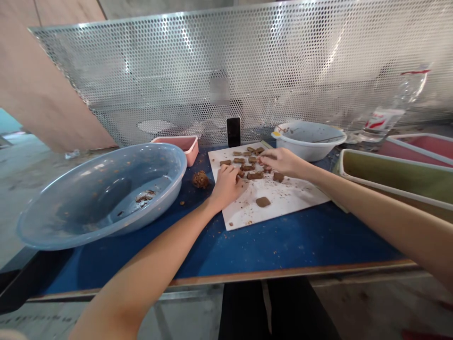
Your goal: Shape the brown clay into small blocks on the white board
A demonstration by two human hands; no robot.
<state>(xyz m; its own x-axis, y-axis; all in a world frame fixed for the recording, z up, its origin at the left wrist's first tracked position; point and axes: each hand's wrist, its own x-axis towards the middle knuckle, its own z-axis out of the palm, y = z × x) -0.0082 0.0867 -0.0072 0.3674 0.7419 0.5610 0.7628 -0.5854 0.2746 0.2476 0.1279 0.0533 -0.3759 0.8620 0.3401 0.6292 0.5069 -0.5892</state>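
A white board (pixel 240 215) lies on the blue table, with several brown and greenish-brown blocks (pixel 255 175) in rows on its far half and crumbs scattered about. My left hand (pixel 228 185) rests at the board's left side, fingers bent and closed at the end of a brown piece. My right hand (pixel 278 160) is over the rows' right side, fingertips pinched together by the blocks; what they hold is too small to make out. A flat brown piece (pixel 263 202) lies nearer to me. Left of the board sits a rough brown lump (pixel 200 179).
A large blue basin (pixel 102 189) stands at the left, a pink tray (pixel 191 146) behind it. A phone (pixel 233 132) leans against the perforated metal screen. At the right are a white basin (pixel 307 148), a green trough (pixel 396 174), pink trays and a plastic bottle (pixel 384 118).
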